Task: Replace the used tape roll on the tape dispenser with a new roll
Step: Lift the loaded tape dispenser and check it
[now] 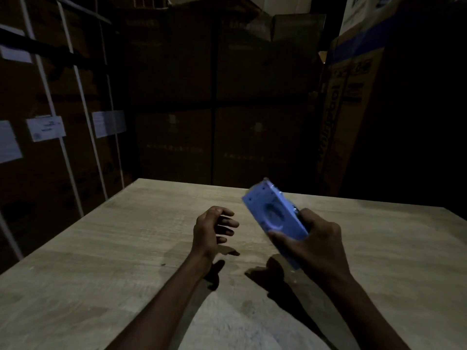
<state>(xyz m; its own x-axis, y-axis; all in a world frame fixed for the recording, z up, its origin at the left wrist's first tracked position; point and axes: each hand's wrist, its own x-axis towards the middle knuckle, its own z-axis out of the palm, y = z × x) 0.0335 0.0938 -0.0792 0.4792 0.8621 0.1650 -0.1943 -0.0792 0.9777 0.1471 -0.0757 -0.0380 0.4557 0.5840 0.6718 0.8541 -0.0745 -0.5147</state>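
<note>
A blue tape dispenser is held tilted above the wooden table, its flat side with a round hub facing me. My right hand grips it from the right and below, thumb across its lower face. My left hand hovers just left of the dispenser with fingers spread and curled, holding nothing and not touching it. No tape roll shows anywhere on the table; whether one sits on the dispenser's hidden side cannot be told.
The scene is dim. Stacked cardboard boxes stand behind the table's far edge. More strapped boxes with white labels line the left, and a tall carton stands at the right.
</note>
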